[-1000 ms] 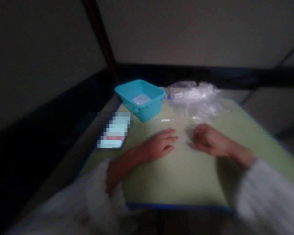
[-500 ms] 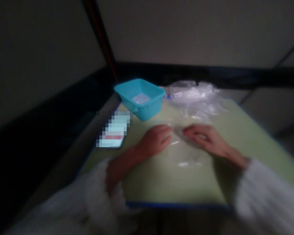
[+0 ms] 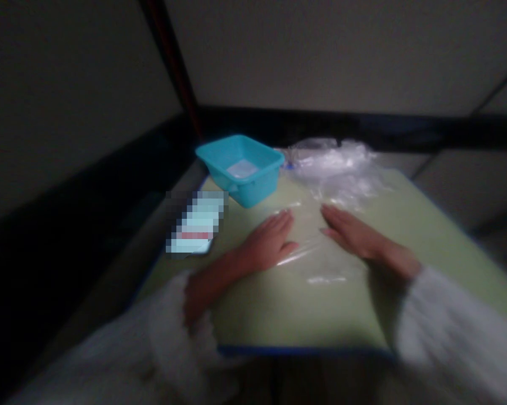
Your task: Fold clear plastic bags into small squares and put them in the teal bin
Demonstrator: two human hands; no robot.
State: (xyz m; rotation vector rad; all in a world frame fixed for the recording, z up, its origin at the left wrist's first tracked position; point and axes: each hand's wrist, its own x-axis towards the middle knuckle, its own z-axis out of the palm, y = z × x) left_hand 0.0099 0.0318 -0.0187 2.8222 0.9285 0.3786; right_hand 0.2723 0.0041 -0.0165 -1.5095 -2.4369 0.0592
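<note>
A clear plastic bag lies flat on the pale green table, its edges showing as bright glints. My left hand rests open on the bag's left side, fingers stretched forward and thumb apart. On the other side, my right hand also lies flat, its fingers pointing toward the far left. Neither hand holds anything. Whether something thin is inside the bag cannot be made out in the dim, soft picture.
Behind my left hand stands a turquoise plastic basin with something whitish at its bottom. Crumpled clear plastic bags are heaped at the back. A phone-like object, blurred by pixels, lies left. Walls close in the table's far side.
Both hands were curled with fingers bent near the bag's far part. Now their fingers are straightened and laid flat on the bag, which looks more spread out.
</note>
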